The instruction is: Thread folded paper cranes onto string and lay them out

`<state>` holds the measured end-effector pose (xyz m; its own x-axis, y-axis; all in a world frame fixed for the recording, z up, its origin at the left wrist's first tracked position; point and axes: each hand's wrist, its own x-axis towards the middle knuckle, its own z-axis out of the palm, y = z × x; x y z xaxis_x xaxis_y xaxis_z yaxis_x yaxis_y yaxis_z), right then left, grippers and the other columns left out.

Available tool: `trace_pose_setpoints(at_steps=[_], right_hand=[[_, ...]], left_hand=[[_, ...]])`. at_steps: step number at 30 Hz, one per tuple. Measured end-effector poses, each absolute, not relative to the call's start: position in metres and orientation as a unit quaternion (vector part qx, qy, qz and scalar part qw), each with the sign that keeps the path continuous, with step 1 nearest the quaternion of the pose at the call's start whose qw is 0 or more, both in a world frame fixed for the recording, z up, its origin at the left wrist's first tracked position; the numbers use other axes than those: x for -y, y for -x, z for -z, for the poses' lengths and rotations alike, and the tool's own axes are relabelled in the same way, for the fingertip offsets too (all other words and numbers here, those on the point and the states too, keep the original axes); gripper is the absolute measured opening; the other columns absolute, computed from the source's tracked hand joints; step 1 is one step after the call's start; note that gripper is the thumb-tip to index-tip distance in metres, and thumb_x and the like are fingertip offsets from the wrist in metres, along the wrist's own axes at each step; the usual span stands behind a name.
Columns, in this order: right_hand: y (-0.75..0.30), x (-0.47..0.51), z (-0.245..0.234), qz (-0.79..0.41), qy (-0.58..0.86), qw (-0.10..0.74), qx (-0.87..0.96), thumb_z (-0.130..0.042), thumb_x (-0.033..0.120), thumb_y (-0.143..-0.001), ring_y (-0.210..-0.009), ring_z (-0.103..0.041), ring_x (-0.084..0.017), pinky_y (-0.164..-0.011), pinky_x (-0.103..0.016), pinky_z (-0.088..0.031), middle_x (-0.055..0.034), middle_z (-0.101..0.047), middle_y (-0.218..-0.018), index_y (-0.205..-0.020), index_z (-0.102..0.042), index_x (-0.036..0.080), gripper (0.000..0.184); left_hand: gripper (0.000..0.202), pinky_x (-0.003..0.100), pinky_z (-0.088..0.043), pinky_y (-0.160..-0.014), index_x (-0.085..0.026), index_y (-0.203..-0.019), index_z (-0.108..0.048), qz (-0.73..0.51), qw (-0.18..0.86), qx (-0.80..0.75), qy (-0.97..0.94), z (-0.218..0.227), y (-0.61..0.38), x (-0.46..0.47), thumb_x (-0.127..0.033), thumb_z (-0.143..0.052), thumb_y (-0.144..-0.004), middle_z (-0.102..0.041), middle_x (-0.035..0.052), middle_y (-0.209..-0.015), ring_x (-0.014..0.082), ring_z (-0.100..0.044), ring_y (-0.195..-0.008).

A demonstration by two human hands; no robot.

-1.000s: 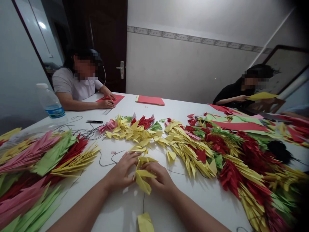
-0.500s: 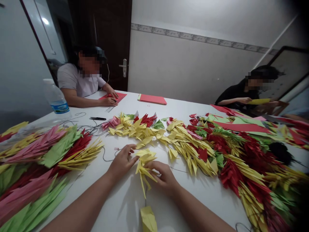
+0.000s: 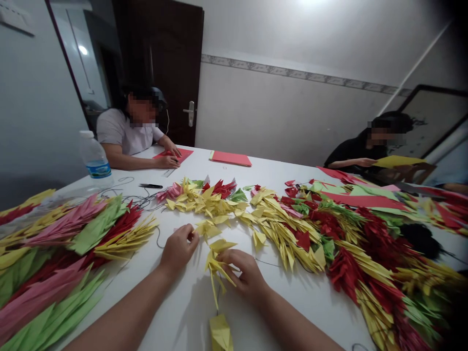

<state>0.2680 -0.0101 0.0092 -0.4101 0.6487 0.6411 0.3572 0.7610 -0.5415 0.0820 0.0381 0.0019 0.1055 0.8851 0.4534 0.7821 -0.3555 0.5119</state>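
My right hand [image 3: 243, 275] grips a cluster of folded yellow paper pieces [image 3: 215, 263] on the white table [image 3: 186, 312]. A dark thread [image 3: 218, 297] runs down from the cluster toward a folded yellow paper piece [image 3: 220, 332] near the table's front edge. My left hand [image 3: 179, 248] sits just left of the cluster, its fingers closed together; anything held in them is too thin to make out. The nearest loose yellow folded pieces [image 3: 206, 228] lie just above it.
Heaps of folded red, pink, green and yellow paper [image 3: 62, 243] [image 3: 351, 243] flank me. Beyond them lie black scissors [image 3: 150, 185], a water bottle [image 3: 95, 156] and red paper sheets [image 3: 231, 158]. Two seated people [image 3: 126, 136] [image 3: 360, 151] work at the far side.
My left hand has moved away from the yellow cluster, up and left, and its fingers have closed. The view has shifted slightly, with the room sitting lower in the frame.
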Motion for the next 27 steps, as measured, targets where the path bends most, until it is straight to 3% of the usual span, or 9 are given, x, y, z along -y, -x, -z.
trace_pose_setpoints(at_steps=[5, 15, 22, 27], right_hand=[[-0.271, 0.004, -0.001, -0.132, 0.364, 0.438, 0.811, -0.045, 0.02, -0.081, -0.068, -0.061, -0.017, -0.062, -0.026, -0.047, -0.0071, -0.066, -0.074, -0.076, -0.055, 0.02, 0.011], [-0.272, 0.0, 0.006, -0.15, 0.41, 0.424, 0.794, -0.045, 0.021, -0.081, -0.073, -0.062, -0.017, -0.065, -0.028, -0.048, -0.0072, -0.068, -0.08, -0.075, -0.056, 0.019, 0.012], [-0.272, -0.002, 0.01, -0.181, 0.423, 0.4, 0.792, -0.047, 0.02, -0.079, -0.079, -0.062, -0.018, -0.068, -0.031, -0.048, -0.0075, -0.067, -0.087, -0.071, -0.053, 0.02, 0.01], [-0.272, -0.001, 0.005, -0.169, 0.411, 0.447, 0.776, -0.047, 0.019, -0.078, -0.083, -0.059, -0.018, -0.073, -0.031, -0.047, -0.0084, -0.064, -0.087, -0.068, -0.053, 0.02, 0.011]], left_hand=[[0.016, 0.025, -0.036, -0.057, -0.02, -0.065, -0.039, -0.355, 0.13, -0.608, -0.698, -0.001, -0.082, -0.043, -0.029, -0.037, -0.078, -0.05, -0.0024, -0.06, 0.0139, -0.05, -0.059], [0.017, 0.027, -0.039, -0.06, -0.021, -0.071, -0.042, -0.381, 0.12, -0.594, -0.698, 0.003, -0.079, -0.047, -0.033, -0.037, -0.081, -0.051, -0.0011, -0.067, 0.0143, -0.051, -0.059], [0.012, 0.032, -0.041, -0.071, -0.019, -0.069, -0.045, -0.337, 0.102, -0.58, -0.735, 0.011, -0.078, -0.053, -0.028, -0.043, -0.077, -0.051, 0.0029, -0.076, 0.0178, -0.05, -0.072], [0.015, 0.037, -0.039, -0.082, -0.019, -0.088, -0.045, -0.429, 0.037, -0.537, -0.725, 0.006, -0.077, -0.045, -0.03, -0.045, -0.077, -0.05, 0.0069, -0.089, 0.0217, -0.048, -0.089]])
